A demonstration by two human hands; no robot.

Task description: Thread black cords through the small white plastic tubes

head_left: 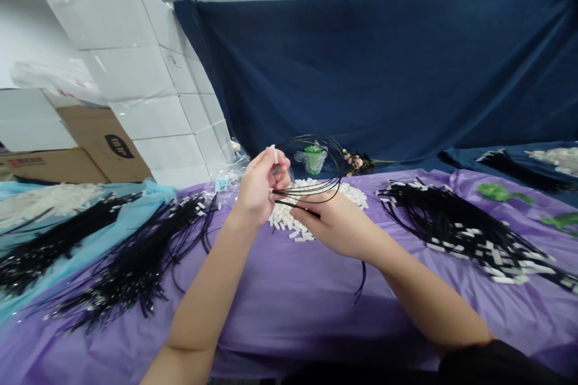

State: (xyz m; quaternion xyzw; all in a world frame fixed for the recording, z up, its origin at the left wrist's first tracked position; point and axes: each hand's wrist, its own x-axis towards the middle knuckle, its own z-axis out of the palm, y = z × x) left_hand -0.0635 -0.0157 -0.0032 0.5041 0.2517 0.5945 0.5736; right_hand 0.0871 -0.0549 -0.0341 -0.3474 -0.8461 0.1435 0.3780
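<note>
My left hand point(264, 183) is closed, with a small white plastic piece point(275, 155) pinched at its fingertips and thin black cords running into its palm. Those black cords point(336, 159) loop out to the right in an arc. Lower down, my right hand point(332, 219) is closed around the same cords, and their loose ends point(362, 283) hang below it. Behind both hands lies a heap of small white plastic pieces point(298, 228), partly covered by my fingers. Whether the pinched piece is joined to a cord is too small to make out.
A purple cloth point(289, 301) covers the table. Bundles of black cords lie left point(135, 258) and right point(456, 222), the right one with white pieces at its ends. White boxes point(158, 114) are stacked at the back left. A green cup in plastic point(313, 159) stands behind the heap.
</note>
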